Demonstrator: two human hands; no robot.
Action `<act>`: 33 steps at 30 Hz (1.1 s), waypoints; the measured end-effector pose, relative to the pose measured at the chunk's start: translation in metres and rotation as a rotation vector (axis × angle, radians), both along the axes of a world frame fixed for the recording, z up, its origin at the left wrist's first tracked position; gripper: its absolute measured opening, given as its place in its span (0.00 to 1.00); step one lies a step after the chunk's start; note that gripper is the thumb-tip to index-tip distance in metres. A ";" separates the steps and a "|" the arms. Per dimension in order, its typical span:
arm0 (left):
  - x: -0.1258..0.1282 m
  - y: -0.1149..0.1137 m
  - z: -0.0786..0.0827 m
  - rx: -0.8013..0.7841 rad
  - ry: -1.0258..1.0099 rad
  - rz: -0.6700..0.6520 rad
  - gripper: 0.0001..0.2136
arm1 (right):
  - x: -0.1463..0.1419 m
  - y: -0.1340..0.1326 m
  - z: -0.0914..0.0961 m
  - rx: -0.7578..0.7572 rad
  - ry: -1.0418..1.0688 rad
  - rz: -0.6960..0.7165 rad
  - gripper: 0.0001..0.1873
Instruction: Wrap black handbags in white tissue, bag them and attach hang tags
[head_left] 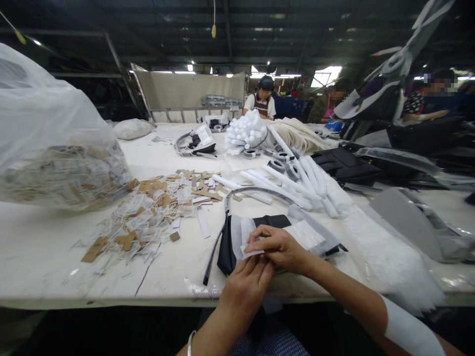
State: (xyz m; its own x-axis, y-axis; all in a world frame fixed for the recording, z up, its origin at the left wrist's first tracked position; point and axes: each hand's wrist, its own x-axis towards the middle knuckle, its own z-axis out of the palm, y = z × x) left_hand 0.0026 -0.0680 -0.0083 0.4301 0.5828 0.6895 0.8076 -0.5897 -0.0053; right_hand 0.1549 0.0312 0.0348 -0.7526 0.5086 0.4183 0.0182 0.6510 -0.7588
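A black handbag (224, 249) lies in front of me on the table, partly wrapped in white tissue, with its wrapped strap (237, 192) arched behind it. My right hand (280, 247) pinches a small white slip of paper (253, 253) over the front of the bag. Just below, my left hand (249, 282) has its fingers pressed together at the lower edge of the same slip; its fingertips are partly hidden. A flat white packet (305, 234) rests on the bag's right part, beside my right hand.
Loose hang tags (139, 217) are heaped to the left, beside a large clear bag (59, 168) of tags. White foam tubes (282, 185), grey rolls (292, 171) and a stack of white sheets (389, 257) lie right. Another wrapped bag (202, 141) and a person (260, 101) are farther back.
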 end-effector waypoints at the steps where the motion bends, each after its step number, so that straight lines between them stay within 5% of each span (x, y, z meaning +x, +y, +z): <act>1: 0.000 -0.001 0.000 0.000 -0.009 -0.002 0.15 | 0.002 -0.001 -0.002 -0.009 0.017 0.004 0.16; 6: -0.002 -0.003 -0.003 -0.068 0.021 0.015 0.15 | 0.004 -0.001 0.001 -0.032 0.041 0.001 0.12; 10: -0.005 -0.002 -0.007 -0.071 0.097 0.026 0.17 | -0.003 0.014 0.022 -0.078 0.143 -0.227 0.09; 13: -0.004 -0.001 -0.008 -0.065 0.102 0.026 0.16 | -0.018 0.041 0.044 -0.132 0.121 -0.368 0.10; 17: -0.002 0.001 -0.010 -0.019 0.083 0.038 0.15 | -0.049 0.089 0.066 -0.278 0.002 -0.381 0.08; 21: -0.001 0.004 -0.016 0.054 0.045 0.040 0.15 | -0.082 0.129 0.072 -0.489 -0.123 -0.403 0.05; 26: -0.002 0.006 -0.024 0.071 0.050 0.045 0.16 | -0.103 0.162 0.073 -0.553 -0.121 -0.441 0.08; 33: -0.004 0.004 -0.023 0.023 0.066 0.025 0.17 | -0.095 0.152 0.106 -0.500 -0.035 -0.413 0.07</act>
